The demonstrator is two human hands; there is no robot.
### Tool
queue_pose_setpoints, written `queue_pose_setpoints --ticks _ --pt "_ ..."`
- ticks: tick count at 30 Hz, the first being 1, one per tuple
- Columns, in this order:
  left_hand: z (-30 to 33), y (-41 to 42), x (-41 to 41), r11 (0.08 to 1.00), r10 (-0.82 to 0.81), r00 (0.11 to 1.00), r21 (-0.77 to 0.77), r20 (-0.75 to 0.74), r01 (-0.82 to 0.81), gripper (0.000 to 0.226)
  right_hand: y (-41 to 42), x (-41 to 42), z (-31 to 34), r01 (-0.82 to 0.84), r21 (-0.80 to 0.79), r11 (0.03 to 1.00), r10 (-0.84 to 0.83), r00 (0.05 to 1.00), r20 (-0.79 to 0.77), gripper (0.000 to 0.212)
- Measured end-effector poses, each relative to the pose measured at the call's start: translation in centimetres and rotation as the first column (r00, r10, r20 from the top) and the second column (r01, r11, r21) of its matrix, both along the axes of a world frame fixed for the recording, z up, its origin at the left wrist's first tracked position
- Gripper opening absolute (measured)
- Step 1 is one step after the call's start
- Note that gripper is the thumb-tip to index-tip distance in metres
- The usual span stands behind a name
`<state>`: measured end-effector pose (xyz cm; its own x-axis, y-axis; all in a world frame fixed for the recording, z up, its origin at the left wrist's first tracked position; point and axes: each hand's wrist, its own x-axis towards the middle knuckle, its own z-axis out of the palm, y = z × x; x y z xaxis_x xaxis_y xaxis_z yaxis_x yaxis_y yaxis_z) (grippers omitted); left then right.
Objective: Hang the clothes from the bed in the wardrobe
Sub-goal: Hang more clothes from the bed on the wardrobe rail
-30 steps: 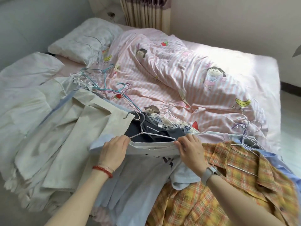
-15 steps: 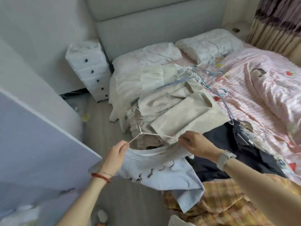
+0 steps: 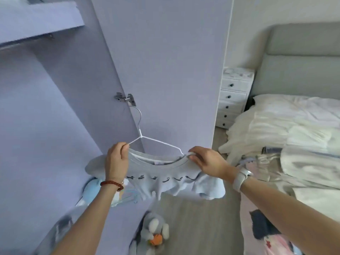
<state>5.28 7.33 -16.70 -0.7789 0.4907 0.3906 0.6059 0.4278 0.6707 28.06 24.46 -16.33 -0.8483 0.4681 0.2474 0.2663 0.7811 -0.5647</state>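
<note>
Left hand [image 3: 116, 161] and right hand [image 3: 206, 161] each pinched shoulder of pale blue T-shirt [image 3: 165, 179] on white hanger [image 3: 147, 138]. Shirt had left bed [image 3: 294, 126], swung round to open wardrobe [image 3: 55, 107]; rail [image 3: 11, 45] above, hooking likely next.

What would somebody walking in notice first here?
Centre frame, the left hand and right hand grip a pale blue T-shirt on a white wire hanger, held up before the lilac wardrobe door. A heap of white clothes covers the bed at right.
</note>
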Motion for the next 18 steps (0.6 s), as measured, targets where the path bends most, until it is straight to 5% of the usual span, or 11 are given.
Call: queue_pose_setpoints --ticks 7,11,18 --pt "9.0 -2.3 -8.2 0.951 0.293 0.912 -0.011 -0.287 -0.309 0.023 -0.5 -13.4 7.5 -0.026 0.050 0.998 0.037 0.974 -0.223 0.018" --pt "13.1 -1.6 -10.4 0.935 0.301 0.841 -0.032 -0.451 -0.352 0.036 -0.4 -19.3 9.9 0.009 0.015 1.000 -0.005 0.959 -0.282 0.019" --pt "19.7 -0.5 -14.6 0.872 0.301 0.496 0.024 -0.814 -0.489 0.045 1.2 -29.6 10.9 0.004 -0.118 0.993 -0.044 0.940 -0.338 0.025"
